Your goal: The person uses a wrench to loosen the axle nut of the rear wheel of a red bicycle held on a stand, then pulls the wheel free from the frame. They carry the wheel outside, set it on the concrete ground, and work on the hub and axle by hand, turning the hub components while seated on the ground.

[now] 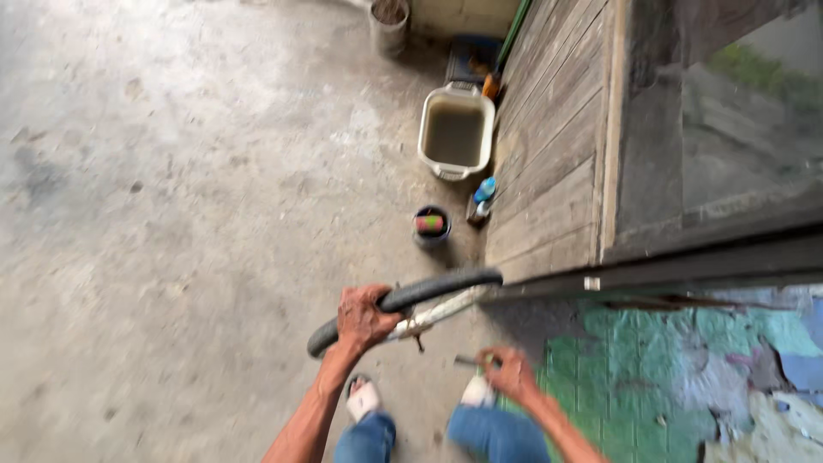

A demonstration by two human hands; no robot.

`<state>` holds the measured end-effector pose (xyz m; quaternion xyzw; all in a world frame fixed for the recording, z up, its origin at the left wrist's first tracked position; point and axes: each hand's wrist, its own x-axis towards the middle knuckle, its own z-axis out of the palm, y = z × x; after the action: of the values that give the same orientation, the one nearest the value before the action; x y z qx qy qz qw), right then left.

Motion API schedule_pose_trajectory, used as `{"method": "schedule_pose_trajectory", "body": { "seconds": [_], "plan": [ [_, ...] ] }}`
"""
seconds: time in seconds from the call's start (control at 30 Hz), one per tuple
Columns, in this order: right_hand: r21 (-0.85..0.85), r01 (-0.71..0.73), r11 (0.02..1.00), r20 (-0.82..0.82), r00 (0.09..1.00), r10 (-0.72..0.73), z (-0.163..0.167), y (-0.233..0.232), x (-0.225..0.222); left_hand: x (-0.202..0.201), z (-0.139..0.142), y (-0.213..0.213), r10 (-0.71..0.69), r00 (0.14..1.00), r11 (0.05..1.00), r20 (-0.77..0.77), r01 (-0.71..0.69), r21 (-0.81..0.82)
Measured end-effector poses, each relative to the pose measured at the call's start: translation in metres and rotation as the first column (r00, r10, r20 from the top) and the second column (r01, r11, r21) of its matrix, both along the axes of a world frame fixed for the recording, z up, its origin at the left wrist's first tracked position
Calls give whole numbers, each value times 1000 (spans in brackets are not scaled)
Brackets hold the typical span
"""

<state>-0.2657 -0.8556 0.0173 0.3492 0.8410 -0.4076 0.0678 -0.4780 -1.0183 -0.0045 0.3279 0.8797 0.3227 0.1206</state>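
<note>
Left hand (364,317) clamped over a black bicycle tyre (411,296), wheel held above the concrete floor (171,214), tyre running up toward the base of the wooden wall (549,163). Pale rim (437,315) shows under the tyre. Right hand (507,373) pinched on a small thin tool (467,361), just below the wheel; kind unclear. Hands apart. Along the wall's foot: white tub (456,130) of murky water, dark pot (431,226), blue-capped bottle (483,195).

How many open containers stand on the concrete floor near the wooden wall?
3: a cream rectangular tub of murky water beside the wall, a small dark pot below it, a grey bucket at top. Others may be hidden.
</note>
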Motion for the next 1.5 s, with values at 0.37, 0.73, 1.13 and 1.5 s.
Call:
{"method": "schedule_pose_trajectory", "body": {
  "seconds": [0.37,0.73,1.13,1.5],
  "plan": [
    [-77,64,995,-46,997,-67,-108,-9,-31,-31,-132,25,-121,992,992,43,123,-23],
    [-8,43,999,-226,973,-44,-246,6,-74,-71,-254,43,-222,971,975,83,223,3],
    [-47,276,960,-936,323,-139,-383,25,-98,-105,-274,82,-418,905,904,-71,408,-126],
    [442,169,881,-620,767,164,-390,67,-128,-102,-294,97,-501,814,864,-292,452,-223]
  ]
}}
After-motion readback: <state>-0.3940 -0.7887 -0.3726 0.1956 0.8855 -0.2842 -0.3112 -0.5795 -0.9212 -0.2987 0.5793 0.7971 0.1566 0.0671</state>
